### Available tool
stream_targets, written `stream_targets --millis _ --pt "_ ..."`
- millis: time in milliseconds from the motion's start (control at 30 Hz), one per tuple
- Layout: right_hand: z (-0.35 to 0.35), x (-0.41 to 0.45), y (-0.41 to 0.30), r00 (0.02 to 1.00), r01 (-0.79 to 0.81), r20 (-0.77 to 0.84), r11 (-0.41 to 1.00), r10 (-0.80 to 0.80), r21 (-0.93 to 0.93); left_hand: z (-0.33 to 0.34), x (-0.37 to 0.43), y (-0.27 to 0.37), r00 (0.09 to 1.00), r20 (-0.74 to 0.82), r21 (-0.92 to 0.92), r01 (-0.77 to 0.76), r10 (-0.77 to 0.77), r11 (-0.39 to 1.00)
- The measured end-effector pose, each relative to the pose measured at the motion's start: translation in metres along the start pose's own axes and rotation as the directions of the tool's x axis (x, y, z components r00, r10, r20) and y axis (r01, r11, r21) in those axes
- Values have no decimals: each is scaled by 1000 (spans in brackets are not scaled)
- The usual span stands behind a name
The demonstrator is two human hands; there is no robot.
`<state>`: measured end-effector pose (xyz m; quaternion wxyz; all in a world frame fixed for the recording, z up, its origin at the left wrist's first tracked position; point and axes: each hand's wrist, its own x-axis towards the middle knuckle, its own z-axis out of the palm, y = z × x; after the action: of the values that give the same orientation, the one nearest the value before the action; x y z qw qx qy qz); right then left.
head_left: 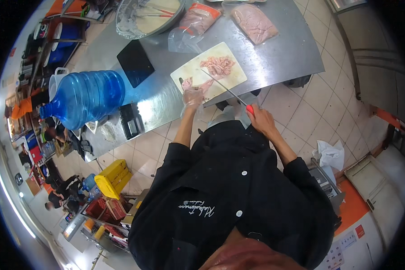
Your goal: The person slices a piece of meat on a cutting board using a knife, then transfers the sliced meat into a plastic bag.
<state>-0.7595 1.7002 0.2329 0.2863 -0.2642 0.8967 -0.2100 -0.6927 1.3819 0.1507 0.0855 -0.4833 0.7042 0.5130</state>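
My right hand [262,123] grips the red handle of a long-bladed knife [226,88]. Its blade slants across a white cutting board [192,73] with the tip near the middle. In a clear plastic glove, my left hand [193,96] holds raw meat at the board's near left edge, beside the dark handle slot. A strip of pale pink meat [207,85] runs from my fingers toward the blade. Beyond the blade lies a heap of cut raw meat pieces [218,65]. My left fingertips partly hide the meat beneath them.
Behind the board lie an opened bag of raw meat [199,19] and a packed meat bag [254,23]. A large bowl of pale batter [148,17] stands back left. Leftward are a dark flat panel [135,63], a blue water jug [87,96] and a black case [131,120] on the steel table [290,50].
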Motion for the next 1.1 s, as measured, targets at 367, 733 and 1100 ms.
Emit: stream_targets --millis 367,733,1100 --pt "8 11 1 1000 -23 -21 997 21 -73 -9 -30 -36 947 -190 383 -172 259 908" --pt "20 -1 5 996 34 88 994 -25 -106 9 -43 15 670 -21 677 -537 742 504" --pt "46 42 -15 996 55 75 998 -55 -5 12 -23 25 651 -10 573 -619 759 537"
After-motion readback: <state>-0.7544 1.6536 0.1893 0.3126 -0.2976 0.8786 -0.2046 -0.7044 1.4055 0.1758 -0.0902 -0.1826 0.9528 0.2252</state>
